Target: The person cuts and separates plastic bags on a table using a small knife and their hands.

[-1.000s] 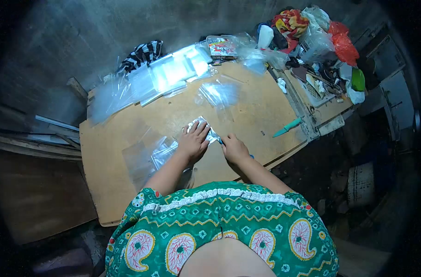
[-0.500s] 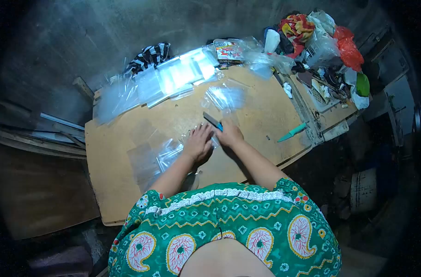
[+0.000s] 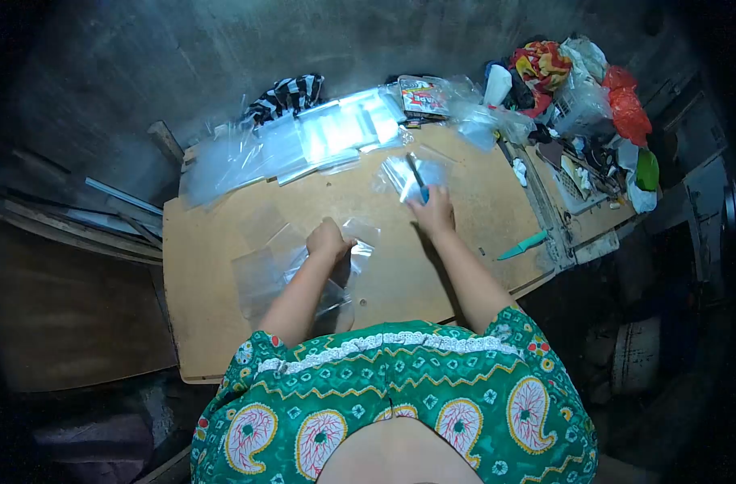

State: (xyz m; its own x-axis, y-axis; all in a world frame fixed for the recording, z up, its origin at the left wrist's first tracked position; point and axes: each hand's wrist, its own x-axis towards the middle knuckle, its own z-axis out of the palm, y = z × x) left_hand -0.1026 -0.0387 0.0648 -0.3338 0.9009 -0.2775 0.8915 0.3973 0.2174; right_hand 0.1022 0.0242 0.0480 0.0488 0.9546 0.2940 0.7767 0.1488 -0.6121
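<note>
From the head view, looking down over the person's green patterned top [image 3: 392, 403], a wooden board [image 3: 457, 258] serves as the worktop. The right hand [image 3: 435, 211] reaches out toward the far middle of the board, its fingers closed around a blue-handled knife [image 3: 418, 179] whose blade points away from the person and lies over a small pile of clear plastic bags [image 3: 408, 173]. The left hand [image 3: 328, 239] sits nearer the body, fingers curled and pinching the edge of a clear plastic sheet [image 3: 360, 242] that rests on the board just to its right. More loose clear sheets [image 3: 263, 270] lie spread on the board on the person's left, partly under the left forearm. Along the far edge of the board a long stack of shiny plastic bags [image 3: 319, 133] catches the light, with a black-and-white striped cloth [image 3: 287, 93] behind it and a colourful printed packet [image 3: 423, 94] beside it. A teal-handled knife [image 3: 523, 244] lies near the right edge of the board, well apart from both hands. Past that edge, a crowded heap of cloth, orange bags [image 3: 630, 109] and small items fills the corner.
</note>
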